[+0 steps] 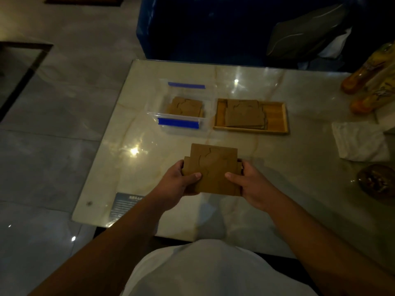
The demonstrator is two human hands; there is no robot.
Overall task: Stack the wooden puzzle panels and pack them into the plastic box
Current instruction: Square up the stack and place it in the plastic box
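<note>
A stack of brown wooden puzzle panels [213,167] is held over the near middle of the table, its layers slightly offset. My left hand [179,184] grips its left edge, thumb on top. My right hand [248,184] grips its right edge the same way. Further back, the clear plastic box [154,113] with blue clips holds more brown panels [184,106]. To its right a wooden tray [275,129] carries another pile of panels [243,114].
The marble table [299,189] has a white folded cloth [361,142] at the right, a dark bowl [378,181] near the right edge, and orange packaged items [372,82] at the far right. A printed card [126,207] lies at the near left. A blue seat [203,26] stands behind the table.
</note>
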